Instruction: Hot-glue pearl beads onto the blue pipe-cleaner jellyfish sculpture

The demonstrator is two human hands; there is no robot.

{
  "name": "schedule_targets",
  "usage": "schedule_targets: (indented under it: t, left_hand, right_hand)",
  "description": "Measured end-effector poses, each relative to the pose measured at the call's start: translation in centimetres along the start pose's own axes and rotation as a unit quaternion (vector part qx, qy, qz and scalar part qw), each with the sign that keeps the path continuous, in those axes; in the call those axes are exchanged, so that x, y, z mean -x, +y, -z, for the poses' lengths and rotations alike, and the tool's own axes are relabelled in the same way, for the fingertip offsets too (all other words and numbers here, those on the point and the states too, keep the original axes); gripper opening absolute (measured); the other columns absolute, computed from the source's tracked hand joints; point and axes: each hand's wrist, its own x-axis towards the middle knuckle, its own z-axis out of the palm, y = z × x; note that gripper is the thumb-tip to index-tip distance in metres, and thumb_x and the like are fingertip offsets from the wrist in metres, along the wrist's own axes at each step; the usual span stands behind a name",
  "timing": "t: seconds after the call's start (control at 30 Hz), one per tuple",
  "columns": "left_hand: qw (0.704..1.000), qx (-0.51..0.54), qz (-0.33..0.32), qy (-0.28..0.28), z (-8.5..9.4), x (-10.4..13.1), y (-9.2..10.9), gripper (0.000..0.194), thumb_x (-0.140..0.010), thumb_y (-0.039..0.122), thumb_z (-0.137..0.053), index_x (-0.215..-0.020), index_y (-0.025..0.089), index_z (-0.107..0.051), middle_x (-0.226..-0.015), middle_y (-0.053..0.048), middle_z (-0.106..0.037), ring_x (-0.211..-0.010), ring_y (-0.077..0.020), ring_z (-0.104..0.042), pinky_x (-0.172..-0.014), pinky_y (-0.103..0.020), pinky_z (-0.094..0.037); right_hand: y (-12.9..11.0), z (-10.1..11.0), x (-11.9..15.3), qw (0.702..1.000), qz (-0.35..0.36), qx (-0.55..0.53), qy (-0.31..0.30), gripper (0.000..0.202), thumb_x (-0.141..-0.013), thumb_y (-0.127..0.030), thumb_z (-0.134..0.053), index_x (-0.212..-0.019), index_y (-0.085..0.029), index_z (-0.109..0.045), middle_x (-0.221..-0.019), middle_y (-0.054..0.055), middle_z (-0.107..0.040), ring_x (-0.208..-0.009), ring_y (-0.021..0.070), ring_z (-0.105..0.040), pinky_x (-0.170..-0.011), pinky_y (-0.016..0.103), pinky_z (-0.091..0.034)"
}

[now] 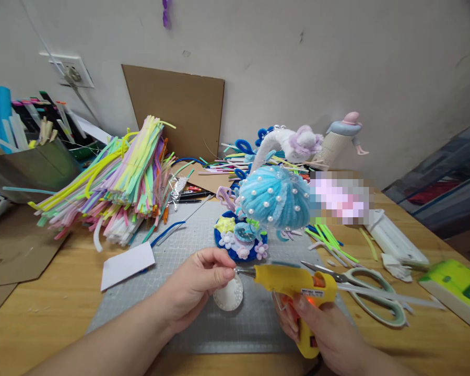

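Note:
My right hand (303,313) is wrapped round the handle of a yellow glue gun (285,279), whose metal nozzle points left. Thumb and forefinger of my left hand (203,279) pinch something tiny, perhaps a pearl bead, right at the nozzle's tip. Below these fingers lies a round white disc (229,295) edged with small pearls, on the grey cutting mat (141,313). Behind the hands stands a craft lamp with a light-blue, pearl-dotted shade (276,198); its dark-blue base (219,237) carries small flowers and a yellow star.
Scissors (368,292) lie at the right, near a green-and-yellow package (454,292) and a white device (395,240). Bundled pipe cleaners (129,183), a white card (128,265) and a metal tool container (35,175) are at the left. Cardboard (176,109) leans on the wall.

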Motion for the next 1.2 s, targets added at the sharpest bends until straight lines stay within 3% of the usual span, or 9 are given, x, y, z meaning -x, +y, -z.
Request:
schedule_targets:
  t: [1.03, 1.2]
  left_hand:
    - [1.000, 0.003, -0.004, -0.004, 0.18, -0.14, -0.15, 0.022, -0.054, 0.024, -0.085, -0.066, 0.018, -0.068, -0.061, 0.003, -0.056, -0.055, -0.0049, -0.046, -0.054, -0.019, -0.030]
    - [1.000, -0.001, -0.001, 0.002, 0.10, -0.10, -0.07, 0.023, -0.053, 0.025, -0.085, -0.066, 0.018, -0.068, -0.061, 0.004, -0.056, -0.053, -0.0047, -0.046, -0.052, -0.019, -0.030]
  right_hand:
    - [0.16, 0.16, -0.12, 1.000, 0.025, -0.003, 0.000, 0.044, -0.081, -0.060, -0.052, -0.072, -0.017, -0.054, -0.054, -0.003, -0.048, -0.044, 0.0087, -0.039, -0.043, 0.024, -0.027]
    - [0.41, 0.18, -0.01, 0.999, 0.039, -0.003, -0.004, 0.044, -0.083, -0.057, -0.051, -0.064, -0.017, -0.053, -0.053, -0.002, -0.047, -0.045, 0.0090, -0.040, -0.043, 0.024, -0.026]
